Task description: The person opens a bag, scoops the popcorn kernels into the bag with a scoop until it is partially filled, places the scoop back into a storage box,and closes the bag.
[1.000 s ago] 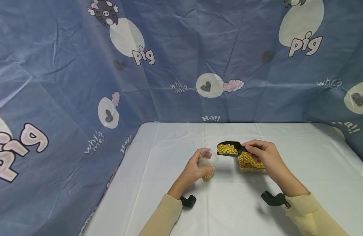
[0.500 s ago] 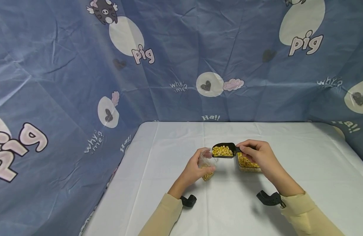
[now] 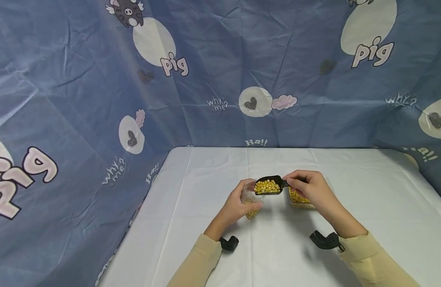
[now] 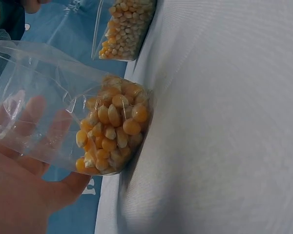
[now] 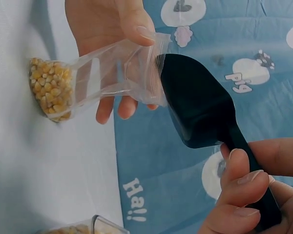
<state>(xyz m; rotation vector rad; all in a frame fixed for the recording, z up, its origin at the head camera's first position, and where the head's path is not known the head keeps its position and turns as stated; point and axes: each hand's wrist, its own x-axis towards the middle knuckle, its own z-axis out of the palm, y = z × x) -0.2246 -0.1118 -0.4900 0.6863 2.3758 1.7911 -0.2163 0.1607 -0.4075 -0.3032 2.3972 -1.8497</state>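
My left hand (image 3: 237, 206) grips a clear plastic zip bag (image 5: 95, 73), its thumb and fingers curled round the sides. Corn kernels (image 4: 115, 124) fill the bag's bottom, which stands on the white cloth. In my right hand (image 3: 315, 191) is a black scoop (image 5: 198, 100), pinched by its handle. Yellow kernels (image 3: 267, 186) lie in the scoop. Its front lip is at the bag's open mouth in the right wrist view; whether it reaches inside is hard to tell. Behind the right hand sits a clear container (image 3: 301, 205) of kernels, partly hidden by that hand.
A white cloth (image 3: 191, 191) covers the table. Blue printed fabric (image 3: 213, 71) hangs behind and at the left. Black wrist mounts (image 3: 229, 244) stick out from both sleeves, above the table.
My right hand has moved left with the loaded scoop, bringing its lip from beside the bag to the bag's mouth. The left hand and the bag have hardly moved.
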